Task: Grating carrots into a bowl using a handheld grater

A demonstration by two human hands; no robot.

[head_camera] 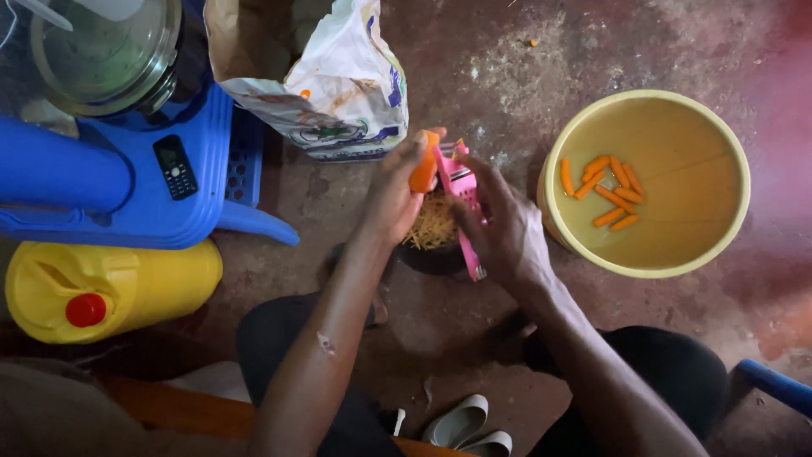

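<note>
- Left hand [391,196] grips an orange carrot [424,167] against a pink grater [462,203]
- Right hand [505,230] clasps the grater, tilted over a dark bowl [433,254] of carrot shreds [431,225]
- Yellow basin [734,148] of peeled carrots just right
- Blue stool [127,199], yellow jerrycan [110,288] left

Dim, soft indoor light; no hard shadows.
Brightest on the yellow basin [584,127] & the white bag [338,76] to its left. Pinkish haze washes the frame right of the basin. Glare on the glass lid [106,51] far left. Slight motion blur w/ both hands beside the basin; bottom edge dark, soft.
</note>
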